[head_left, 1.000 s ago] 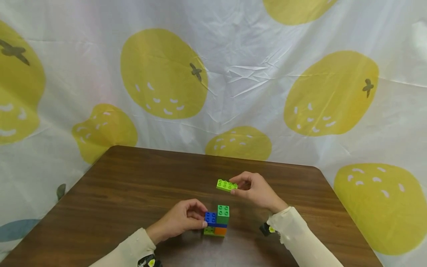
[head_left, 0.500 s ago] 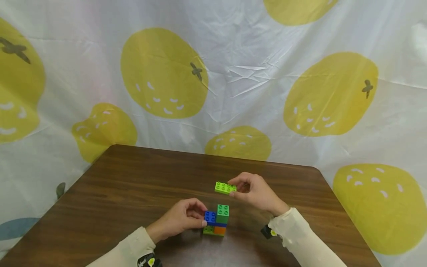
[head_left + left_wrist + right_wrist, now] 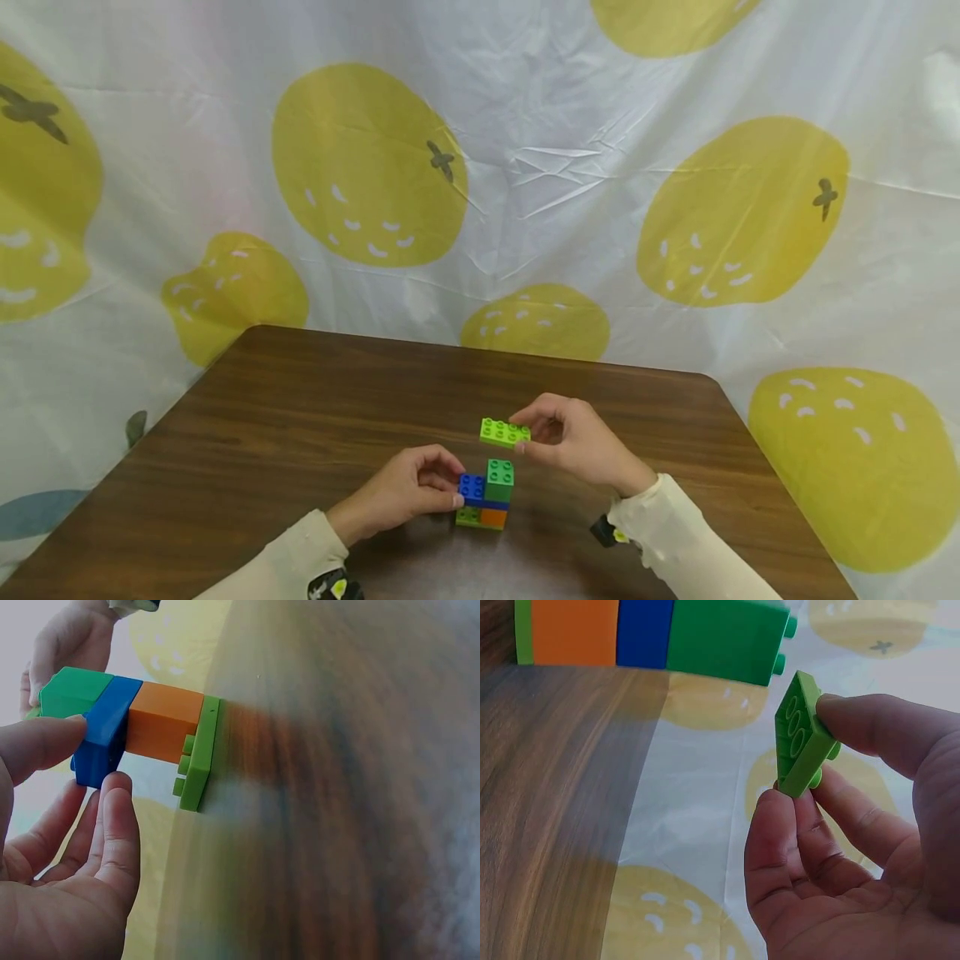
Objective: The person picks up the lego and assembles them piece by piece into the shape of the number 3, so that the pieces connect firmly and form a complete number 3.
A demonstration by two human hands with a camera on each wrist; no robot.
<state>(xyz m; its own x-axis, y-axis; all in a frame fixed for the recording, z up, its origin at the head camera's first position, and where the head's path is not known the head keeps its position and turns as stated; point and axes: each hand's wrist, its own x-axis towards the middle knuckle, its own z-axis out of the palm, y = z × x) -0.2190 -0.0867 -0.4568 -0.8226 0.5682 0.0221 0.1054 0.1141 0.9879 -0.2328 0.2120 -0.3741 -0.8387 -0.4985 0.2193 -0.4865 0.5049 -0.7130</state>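
A small stack of toy building bricks stands on the table: a flat lime brick (image 3: 199,761) at the bottom, an orange brick (image 3: 165,716) on it, a flat blue brick (image 3: 472,486) across that, and a green brick (image 3: 499,480) on the blue one's right end. My left hand (image 3: 407,490) pinches the blue brick's left end between thumb and fingers. Just above and behind the green brick, my right hand (image 3: 573,439) holds a second flat lime brick (image 3: 504,432) by its right end, studs up. In the right wrist view this brick's hollow underside faces the stack, apart from it.
The brown wooden table (image 3: 337,392) has a far edge and rounded back corners. Behind it hangs a white curtain (image 3: 540,183) printed with yellow fruit. A dark strap device (image 3: 335,585) sits on the left wrist.
My right hand has come down and slightly left with the lime brick, closer to the green brick's top. The left hand and the stack have stayed almost still.
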